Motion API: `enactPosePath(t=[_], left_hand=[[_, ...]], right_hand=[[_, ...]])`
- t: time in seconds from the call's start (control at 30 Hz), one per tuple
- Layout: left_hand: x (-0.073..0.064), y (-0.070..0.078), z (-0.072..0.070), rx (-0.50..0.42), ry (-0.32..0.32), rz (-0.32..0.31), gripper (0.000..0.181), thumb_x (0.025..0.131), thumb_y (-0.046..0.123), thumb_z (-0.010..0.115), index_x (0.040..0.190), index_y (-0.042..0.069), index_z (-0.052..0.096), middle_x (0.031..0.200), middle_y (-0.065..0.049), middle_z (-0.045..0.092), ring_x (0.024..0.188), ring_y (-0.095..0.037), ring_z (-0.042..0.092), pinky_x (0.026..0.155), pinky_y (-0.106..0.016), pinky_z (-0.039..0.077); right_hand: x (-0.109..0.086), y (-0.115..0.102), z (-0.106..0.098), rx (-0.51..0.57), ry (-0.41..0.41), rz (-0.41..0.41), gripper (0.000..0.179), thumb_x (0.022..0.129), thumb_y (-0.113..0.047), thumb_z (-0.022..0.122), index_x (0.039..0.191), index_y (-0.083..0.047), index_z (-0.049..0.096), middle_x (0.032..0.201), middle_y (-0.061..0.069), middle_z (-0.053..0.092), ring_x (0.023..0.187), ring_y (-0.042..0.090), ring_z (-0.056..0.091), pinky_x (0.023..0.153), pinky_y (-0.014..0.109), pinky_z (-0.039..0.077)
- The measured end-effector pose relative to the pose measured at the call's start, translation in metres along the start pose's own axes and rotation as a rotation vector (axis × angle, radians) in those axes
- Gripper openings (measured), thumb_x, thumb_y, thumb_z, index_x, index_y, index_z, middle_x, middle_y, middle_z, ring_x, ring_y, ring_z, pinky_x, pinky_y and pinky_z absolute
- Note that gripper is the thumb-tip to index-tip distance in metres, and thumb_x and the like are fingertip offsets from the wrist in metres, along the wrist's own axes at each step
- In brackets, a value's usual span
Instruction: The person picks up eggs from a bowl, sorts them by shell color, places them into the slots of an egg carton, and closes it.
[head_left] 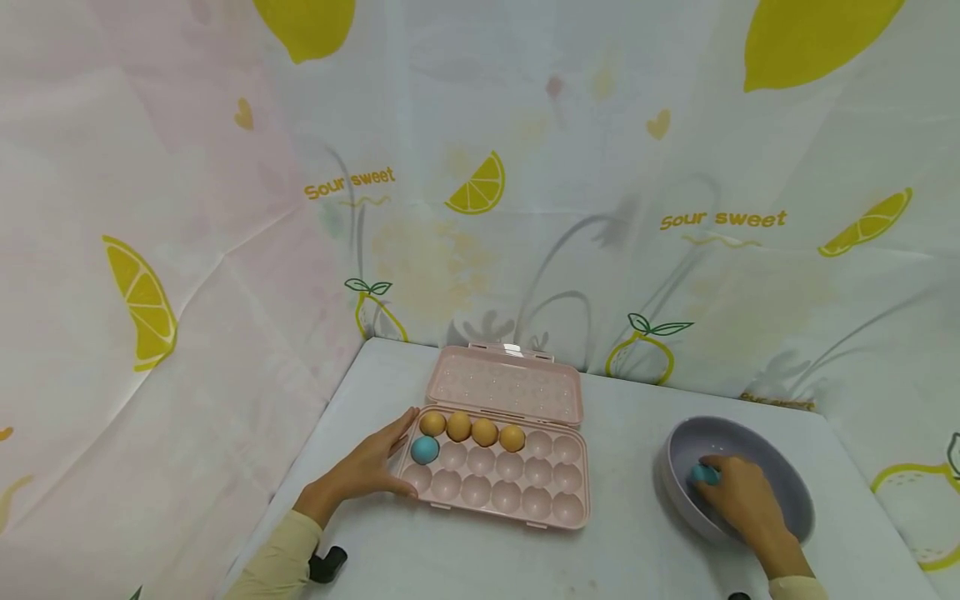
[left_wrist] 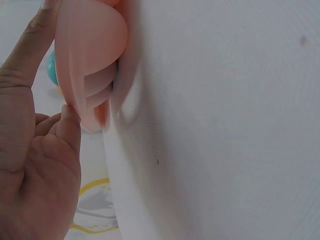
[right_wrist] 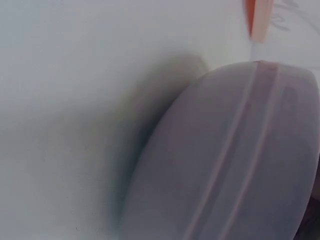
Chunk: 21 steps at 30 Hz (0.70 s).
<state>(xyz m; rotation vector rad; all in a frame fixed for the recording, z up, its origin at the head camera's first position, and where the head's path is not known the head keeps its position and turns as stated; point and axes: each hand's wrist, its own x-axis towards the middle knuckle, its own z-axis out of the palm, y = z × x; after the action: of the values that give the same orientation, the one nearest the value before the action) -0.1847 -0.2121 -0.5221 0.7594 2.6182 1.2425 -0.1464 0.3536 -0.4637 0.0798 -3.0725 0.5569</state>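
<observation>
A pink egg tray (head_left: 491, 471) lies on the table with its lid (head_left: 506, 385) folded back. Several yellow eggs (head_left: 484, 432) fill part of its far row, and a blue egg (head_left: 425, 450) sits at the left of the middle row. My left hand (head_left: 367, 467) touches the tray's left side, thumb and fingers stretched apart; the left wrist view shows the fingers (left_wrist: 67, 125) against the tray's rim. Inside the grey-purple bowl (head_left: 795, 500), my right hand (head_left: 738, 496) pinches another blue egg (head_left: 705, 474). In the right wrist view, the bowl's wall (right_wrist: 220, 165) hides most of that hand.
The white table (head_left: 622, 467) has a stretch of surface between tray and bowl. Behind and to the left hangs a lemon-printed cloth (head_left: 570, 167). Part of a black object (head_left: 327, 565) shows beside the left wrist.
</observation>
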Motion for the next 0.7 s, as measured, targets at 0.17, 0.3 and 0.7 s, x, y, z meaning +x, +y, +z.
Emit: enactPosePath(t=[0.17, 0.3, 0.7], left_hand=[[0.000, 0.001, 0.001, -0.032, 0.002, -0.003, 0.134, 0.056, 0.043, 0.092, 0.157, 0.007, 0.012, 0.161, -0.009, 0.018, 0.146, -0.024, 0.021, 0.111, -0.034, 0.033], [0.001, 0.002, 0.002, -0.052, -0.001, -0.008, 0.133, 0.055, 0.041, 0.093, 0.157, 0.008, 0.013, 0.161, -0.008, 0.017, 0.146, -0.024, 0.020, 0.110, -0.032, 0.034], [0.000, -0.001, 0.003, -0.015, 0.005, -0.013, 0.131, 0.058, 0.044, 0.091, 0.157, 0.008, 0.013, 0.161, -0.009, 0.018, 0.145, -0.027, 0.022, 0.111, -0.038, 0.033]], right_hand=[[0.000, -0.001, -0.004, 0.039, -0.002, 0.024, 0.031, 0.080, -0.013, 0.076, 0.105, 0.005, 0.071, 0.104, 0.025, 0.068, 0.096, 0.049, 0.063, 0.077, 0.062, 0.052], [-0.002, -0.003, -0.008, 0.057, -0.011, 0.055, 0.036, 0.081, -0.015, 0.075, 0.110, 0.006, 0.069, 0.110, 0.030, 0.065, 0.099, 0.051, 0.061, 0.077, 0.062, 0.052], [-0.002, -0.020, -0.022, 0.109, 0.114, -0.011, 0.044, 0.087, -0.021, 0.073, 0.121, 0.006, 0.064, 0.112, 0.033, 0.062, 0.094, 0.046, 0.064, 0.073, 0.057, 0.056]])
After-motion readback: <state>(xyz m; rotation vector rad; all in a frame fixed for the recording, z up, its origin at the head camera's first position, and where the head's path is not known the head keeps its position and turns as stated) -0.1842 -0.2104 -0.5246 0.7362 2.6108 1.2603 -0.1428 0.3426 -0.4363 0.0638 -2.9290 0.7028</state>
